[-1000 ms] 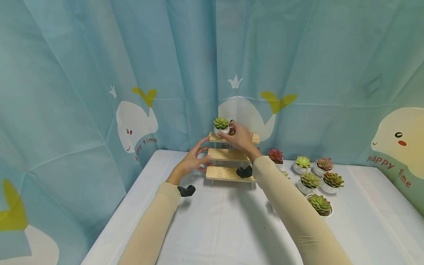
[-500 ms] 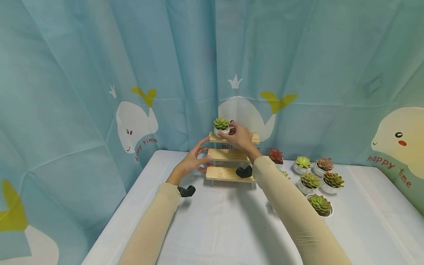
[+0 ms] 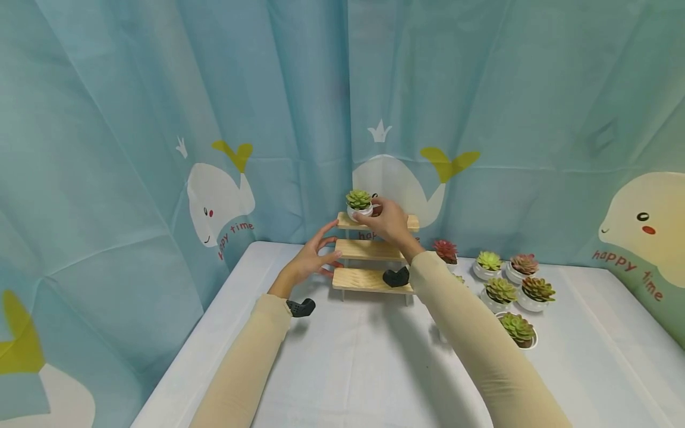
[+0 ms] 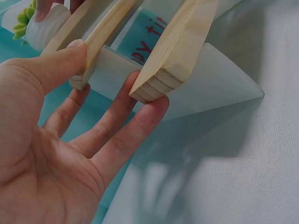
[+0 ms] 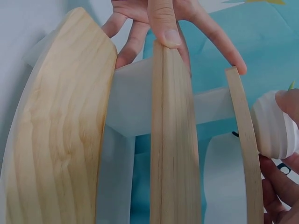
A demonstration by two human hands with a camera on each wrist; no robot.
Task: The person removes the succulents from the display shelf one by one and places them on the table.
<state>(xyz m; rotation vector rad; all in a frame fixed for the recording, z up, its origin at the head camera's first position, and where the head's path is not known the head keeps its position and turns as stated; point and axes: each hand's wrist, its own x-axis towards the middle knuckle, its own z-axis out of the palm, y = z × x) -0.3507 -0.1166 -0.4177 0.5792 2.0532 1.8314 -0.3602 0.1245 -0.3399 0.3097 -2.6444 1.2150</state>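
A three-tier wooden plant stand (image 3: 369, 249) with pale boards and translucent side supports stands at the table's back. My left hand (image 3: 306, 261) grips its left end. In the left wrist view the thumb presses the middle board (image 4: 100, 42), while spread fingers (image 4: 126, 140) touch the board ends. On the left part of the top board (image 5: 246, 149), my right hand (image 3: 389, 223) pinches a small white pot with a green succulent (image 3: 359, 200). The pot (image 5: 273, 126) looks upright against that board; whether its full weight rests there, I cannot tell.
Several potted succulents (image 3: 501, 291) in white pots stand right of the stand, and a red one (image 3: 445, 252) is close to its right end. My right sleeve (image 3: 476, 339) partly covers others. A blue whale-print curtain (image 3: 299, 119) hangs right behind the white table (image 3: 332, 368).
The green succulent's pot has shifted very slightly to the right along the top board with my right hand. My left hand keeps its place on the stand.
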